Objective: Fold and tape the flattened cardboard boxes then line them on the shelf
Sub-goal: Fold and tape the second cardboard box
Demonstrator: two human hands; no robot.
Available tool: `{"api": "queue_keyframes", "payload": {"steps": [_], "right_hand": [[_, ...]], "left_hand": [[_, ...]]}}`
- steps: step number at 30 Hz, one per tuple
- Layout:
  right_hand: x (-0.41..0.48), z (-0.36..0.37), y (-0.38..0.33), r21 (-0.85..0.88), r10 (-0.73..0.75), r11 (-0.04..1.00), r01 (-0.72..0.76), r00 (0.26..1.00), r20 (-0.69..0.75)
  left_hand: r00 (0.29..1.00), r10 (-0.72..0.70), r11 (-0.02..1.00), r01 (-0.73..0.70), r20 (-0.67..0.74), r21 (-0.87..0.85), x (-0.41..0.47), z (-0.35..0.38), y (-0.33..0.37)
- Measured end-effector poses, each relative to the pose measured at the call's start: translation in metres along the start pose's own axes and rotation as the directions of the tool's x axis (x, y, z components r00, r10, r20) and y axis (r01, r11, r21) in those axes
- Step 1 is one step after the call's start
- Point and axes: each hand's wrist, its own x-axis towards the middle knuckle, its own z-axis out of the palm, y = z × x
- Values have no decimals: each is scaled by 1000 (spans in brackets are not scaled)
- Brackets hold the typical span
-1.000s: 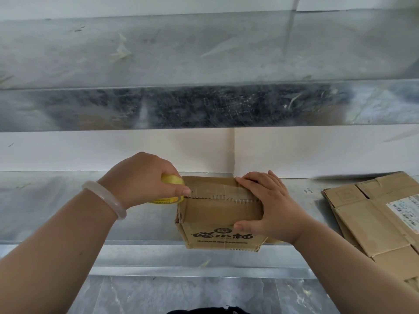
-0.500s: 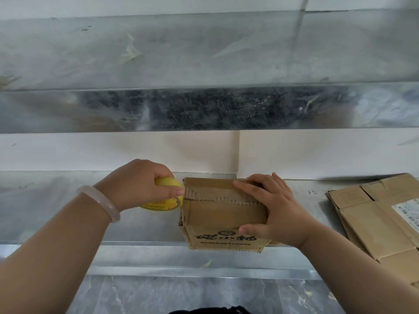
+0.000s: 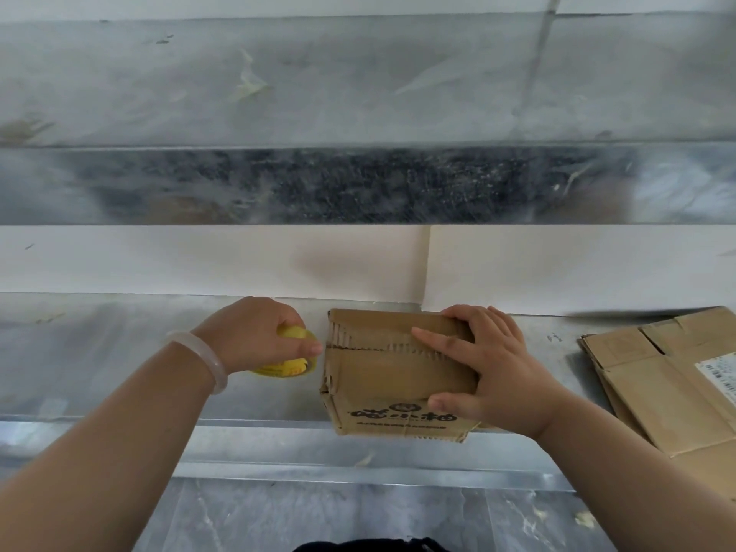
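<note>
The folded box (image 3: 378, 376) sits at the front edge of the shelf (image 3: 99, 372). The right hand (image 3: 494, 364) presses its top flaps with straight fingers. The left hand (image 3: 255, 336) grips the yellow tape roll (image 3: 284, 368) just beside the box.

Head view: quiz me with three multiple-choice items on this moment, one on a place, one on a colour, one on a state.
1. Where do the flattened boxes lie, relative to the folded box? A) left B) right C) on top
2. What colour is the tape roll in the left hand? A) yellow B) blue C) red
3. What is the right hand doing? A) hanging idle B) holding scissors C) pressing on the folded box's top
1 B: the stack lies to its right on the shelf. 2 A: yellow shows below the hand. 3 C: its fingers lie flat across the top flaps.
</note>
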Motion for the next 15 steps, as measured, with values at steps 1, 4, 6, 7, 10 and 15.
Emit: {"api": "queue_keyframes", "payload": {"steps": [1, 4, 6, 7, 10, 15], "right_hand": [[0, -1, 0, 8, 8, 1000, -8, 1000, 8], [1, -5, -2, 21, 23, 999, -24, 998, 50], [2, -8, -5, -8, 32, 999, -32, 995, 98], [2, -9, -6, -35, 34, 999, -29, 992, 122], [1, -10, -8, -164, 45, 986, -17, 984, 171], [1, -7, -27, -376, 43, 926, 41, 976, 213]], "left_hand": [[1000, 7, 1000, -8, -4, -22, 1, 1, -2], [1000, 16, 998, -16, 1, -56, 4, 4, -5], [1000, 12, 996, -10, 22, -83, 6, 6, -5], [999, 11, 996, -7, 34, -94, 7, 8, -6], [998, 10, 997, -5, 62, -83, 11, 12, -7], [996, 19, 994, -10, 85, -106, 15, 17, -8]]}}
